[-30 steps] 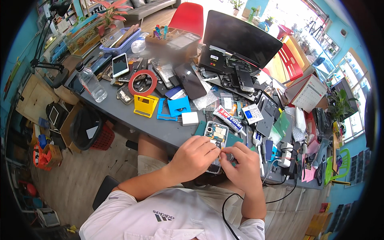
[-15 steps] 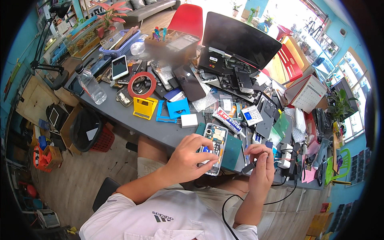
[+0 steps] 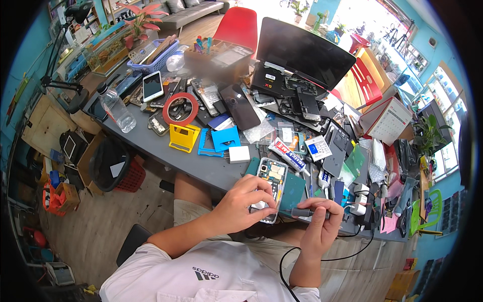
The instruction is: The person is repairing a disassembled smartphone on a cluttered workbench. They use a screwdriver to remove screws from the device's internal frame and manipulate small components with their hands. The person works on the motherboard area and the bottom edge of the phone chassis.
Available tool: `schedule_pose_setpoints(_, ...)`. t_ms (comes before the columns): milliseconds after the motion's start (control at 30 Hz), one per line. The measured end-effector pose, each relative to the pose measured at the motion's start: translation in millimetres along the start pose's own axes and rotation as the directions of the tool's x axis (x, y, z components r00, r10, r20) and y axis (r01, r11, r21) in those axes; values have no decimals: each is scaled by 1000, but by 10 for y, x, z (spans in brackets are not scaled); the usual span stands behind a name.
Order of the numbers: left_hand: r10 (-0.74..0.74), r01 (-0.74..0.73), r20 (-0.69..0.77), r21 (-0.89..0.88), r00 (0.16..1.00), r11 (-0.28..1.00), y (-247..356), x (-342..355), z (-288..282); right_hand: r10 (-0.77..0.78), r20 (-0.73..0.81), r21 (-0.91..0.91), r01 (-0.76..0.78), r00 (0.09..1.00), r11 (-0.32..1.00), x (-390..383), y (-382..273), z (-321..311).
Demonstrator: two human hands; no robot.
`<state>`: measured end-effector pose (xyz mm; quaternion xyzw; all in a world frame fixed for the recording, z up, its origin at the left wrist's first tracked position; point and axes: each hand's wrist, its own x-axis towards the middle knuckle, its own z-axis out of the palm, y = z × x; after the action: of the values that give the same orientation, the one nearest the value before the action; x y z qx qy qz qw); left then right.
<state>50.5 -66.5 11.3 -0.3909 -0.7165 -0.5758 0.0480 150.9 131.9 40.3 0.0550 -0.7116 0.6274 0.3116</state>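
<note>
An opened smartphone with its inner board exposed (image 3: 275,172) lies near the desk's front edge on a dark green mat (image 3: 292,194). My left hand (image 3: 246,201) is over the phone's lower left part, fingers curled and pinched near something small and white that I cannot make out. To the right, my right hand (image 3: 324,221) grips a dark grey cylindrical tool (image 3: 304,213), held sideways with one end toward the phone. A white tube with coloured print (image 3: 288,155) and a small white box (image 3: 239,155) lie beyond the phone.
The cluttered grey desk (image 3: 161,159) holds a laptop (image 3: 304,50), yellow and blue stands (image 3: 182,137), red tape (image 3: 180,121), a water bottle (image 3: 118,110), phone parts and white chargers (image 3: 358,209). A bin (image 3: 113,166) stands left below the desk; a black cable (image 3: 322,259) runs past my right arm.
My right hand has moved away rightward from the phone, and the dark tool now lies more level in it. My left hand has shifted slightly down, uncovering more of the phone.
</note>
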Motion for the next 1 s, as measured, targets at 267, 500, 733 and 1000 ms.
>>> schedule_pose_setpoints(267,19,-19,0,2,1000,1000,-9,1,-3,-33,28,-27,34,999,999,-1,-40,45)
schedule_pose_setpoints(500,4,-4,-22,-7,1000,1000,-5,-4,-20,-11,34,-57,12,999,998,-25,3,32)
schedule_pose_setpoints(733,25,-25,-17,8,1000,1000,-12,-3,-5,-40,43,-104,45,998,994,-31,14,46)
schedule_pose_setpoints(1000,7,-7,-37,15,999,1000,-9,-2,-16,-102,55,-189,110,993,976,-19,6,47)
